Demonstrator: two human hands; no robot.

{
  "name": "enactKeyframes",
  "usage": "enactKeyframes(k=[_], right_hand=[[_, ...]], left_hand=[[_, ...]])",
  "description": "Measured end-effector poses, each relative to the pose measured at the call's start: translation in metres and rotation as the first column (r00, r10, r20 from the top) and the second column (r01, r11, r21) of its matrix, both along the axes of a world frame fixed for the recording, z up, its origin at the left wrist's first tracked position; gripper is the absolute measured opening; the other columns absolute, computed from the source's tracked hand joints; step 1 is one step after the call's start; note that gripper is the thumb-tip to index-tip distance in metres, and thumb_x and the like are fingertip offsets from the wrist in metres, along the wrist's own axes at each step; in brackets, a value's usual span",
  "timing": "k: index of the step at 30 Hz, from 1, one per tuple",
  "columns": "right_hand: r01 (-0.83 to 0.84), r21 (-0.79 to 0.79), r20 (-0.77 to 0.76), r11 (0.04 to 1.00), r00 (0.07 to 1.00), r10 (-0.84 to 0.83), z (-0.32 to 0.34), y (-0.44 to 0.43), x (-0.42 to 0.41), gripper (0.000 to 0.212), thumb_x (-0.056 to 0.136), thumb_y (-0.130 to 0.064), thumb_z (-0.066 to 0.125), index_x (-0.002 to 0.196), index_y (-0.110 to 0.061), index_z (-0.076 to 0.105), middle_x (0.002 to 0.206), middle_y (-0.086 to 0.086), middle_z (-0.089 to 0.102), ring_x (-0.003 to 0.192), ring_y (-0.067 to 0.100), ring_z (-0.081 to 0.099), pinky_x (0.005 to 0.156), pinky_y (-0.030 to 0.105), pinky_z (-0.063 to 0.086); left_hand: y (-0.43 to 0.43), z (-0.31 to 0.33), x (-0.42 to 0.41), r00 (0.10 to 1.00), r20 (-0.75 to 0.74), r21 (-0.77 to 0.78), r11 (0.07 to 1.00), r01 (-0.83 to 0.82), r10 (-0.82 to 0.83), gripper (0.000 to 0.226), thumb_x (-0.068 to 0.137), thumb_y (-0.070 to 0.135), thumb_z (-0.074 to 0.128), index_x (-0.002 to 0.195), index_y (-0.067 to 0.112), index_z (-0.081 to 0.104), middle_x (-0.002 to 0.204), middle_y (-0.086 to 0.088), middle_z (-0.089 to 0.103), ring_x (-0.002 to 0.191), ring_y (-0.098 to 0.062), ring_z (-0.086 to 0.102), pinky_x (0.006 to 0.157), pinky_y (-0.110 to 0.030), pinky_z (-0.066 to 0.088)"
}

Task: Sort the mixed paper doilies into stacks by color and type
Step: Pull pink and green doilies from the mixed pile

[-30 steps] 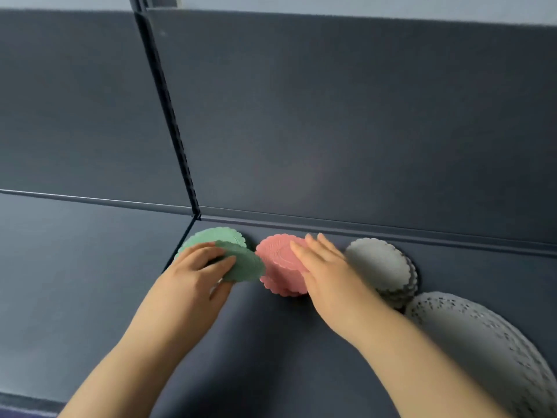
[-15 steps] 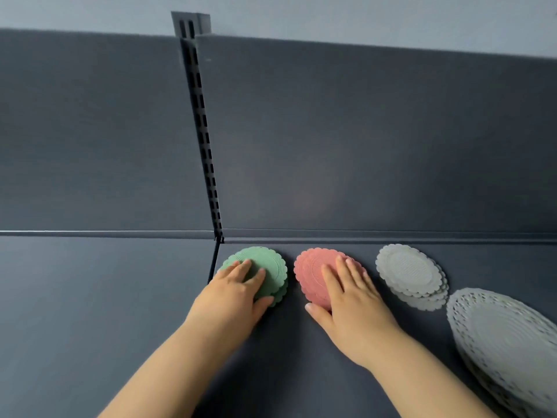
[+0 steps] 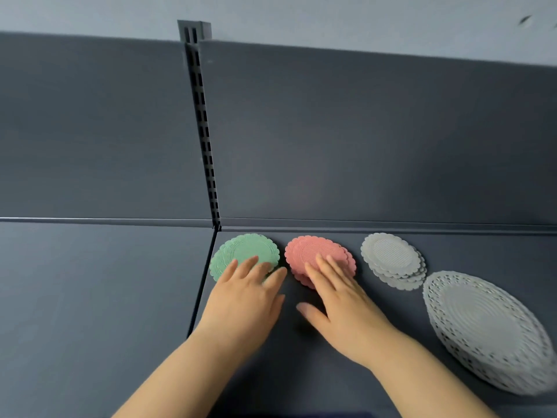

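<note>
Four stacks sit in a row on the dark shelf (image 3: 301, 372) just before its back panel (image 3: 361, 140): green doilies (image 3: 244, 251) beside the slotted upright (image 3: 205, 131), pink doilies (image 3: 313, 253), small white doilies (image 3: 391, 257), and a large white lace stack (image 3: 482, 327) at the right, each apart from its neighbour. The left hand (image 3: 244, 300) lies flat with fingers spread loosely over the near edge of the green stack, gripping nothing. The right hand (image 3: 343, 306) rests likewise, fingers splayed on the pink stack's near edge.
</note>
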State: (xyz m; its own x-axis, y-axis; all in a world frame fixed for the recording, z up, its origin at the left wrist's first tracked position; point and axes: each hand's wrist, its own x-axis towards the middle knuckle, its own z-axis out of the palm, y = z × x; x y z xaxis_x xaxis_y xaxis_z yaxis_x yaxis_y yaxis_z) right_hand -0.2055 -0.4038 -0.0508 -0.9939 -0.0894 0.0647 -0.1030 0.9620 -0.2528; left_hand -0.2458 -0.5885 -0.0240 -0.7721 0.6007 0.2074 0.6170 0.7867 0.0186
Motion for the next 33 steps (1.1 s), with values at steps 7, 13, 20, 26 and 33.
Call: enactKeyframes(k=[7,13,20,26,33], right_hand=[[-0.069,-0.072,-0.085,0.995,0.994,0.063,0.007,0.035,0.064,0.068,0.089,-0.058,0.028,0.143,-0.037,-0.008,0.153,-0.016,-0.011,0.134,-0.004,-0.02,0.108,0.018,-0.006],[0.009,-0.102,-0.155,0.995,0.988,-0.025,0.022,0.108,0.149,0.066,0.089,-0.055,0.03,0.143,-0.037,-0.001,0.153,-0.016,0.001,0.137,-0.003,-0.008,0.109,0.014,-0.003],[0.156,-0.195,-0.154,0.968,0.97,-0.187,0.022,0.197,0.251,0.063,0.088,-0.055,0.028,0.144,-0.037,0.006,0.153,-0.017,0.006,0.135,-0.008,-0.004,0.107,0.015,0.003],[0.276,-0.298,-0.055,0.914,0.951,-0.305,-0.004,0.251,0.309,0.061,0.089,-0.05,0.039,0.143,-0.036,0.014,0.148,-0.022,0.013,0.134,-0.007,0.008,0.095,-0.003,-0.002],[0.34,-0.327,-0.043,0.882,0.927,-0.373,-0.009,0.307,0.313,0.059,0.089,-0.048,0.04,0.143,-0.033,0.019,0.151,-0.016,0.017,0.135,-0.003,0.014,0.101,0.009,0.012]], left_hand=[[0.048,-0.004,0.067,0.99,-0.124,0.104,0.992,0.072,-0.059,0.038,0.064,0.025,0.079,0.101,0.018,0.071,0.098,-0.001,0.071,0.095,-0.026,0.067,0.078,-0.036,0.054],[0.122,0.005,0.143,0.985,-0.13,0.152,0.979,0.136,-0.117,0.039,0.07,0.023,0.073,0.108,0.018,0.068,0.098,0.001,0.07,0.096,-0.027,0.066,0.076,-0.035,0.054],[0.215,0.007,0.224,0.975,-0.103,0.147,0.966,0.212,-0.199,0.036,0.085,0.032,0.047,0.113,0.019,0.066,0.105,0.001,0.069,0.1,-0.025,0.064,0.079,-0.036,0.054],[0.278,0.002,0.256,0.962,-0.078,0.162,0.949,0.27,-0.261,0.037,0.085,0.032,0.044,0.113,0.018,0.065,0.104,0.002,0.068,0.098,-0.023,0.063,0.078,-0.033,0.052],[0.344,-0.004,0.246,0.957,-0.04,0.125,0.949,0.29,-0.287,0.039,0.084,0.034,0.046,0.116,0.02,0.064,0.105,0.002,0.068,0.098,-0.022,0.063,0.076,-0.033,0.051]])
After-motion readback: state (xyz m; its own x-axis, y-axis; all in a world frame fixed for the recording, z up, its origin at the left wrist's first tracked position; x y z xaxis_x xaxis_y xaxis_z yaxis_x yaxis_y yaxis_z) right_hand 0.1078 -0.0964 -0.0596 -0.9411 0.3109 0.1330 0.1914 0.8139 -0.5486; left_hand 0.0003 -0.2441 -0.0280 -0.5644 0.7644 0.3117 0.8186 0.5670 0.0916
